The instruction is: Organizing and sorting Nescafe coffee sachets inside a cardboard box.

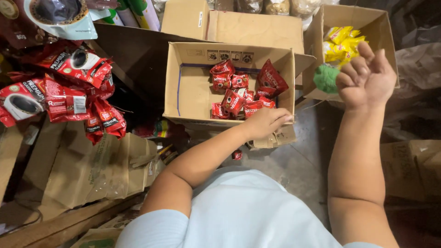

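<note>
Red coffee sachets (242, 92) lie heaped in the open cardboard box (193, 92) before you. Your left hand (266, 122) rests flat on its near rim, holding nothing; your right hand (366, 76) hovers loosely curled and empty beside the yellow packets (342, 43).

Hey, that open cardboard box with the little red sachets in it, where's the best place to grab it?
Probably the near rim of the cardboard box, from the person's side. The left hand already rests on that edge, the top is open, and the red sachets lie low inside.
</note>
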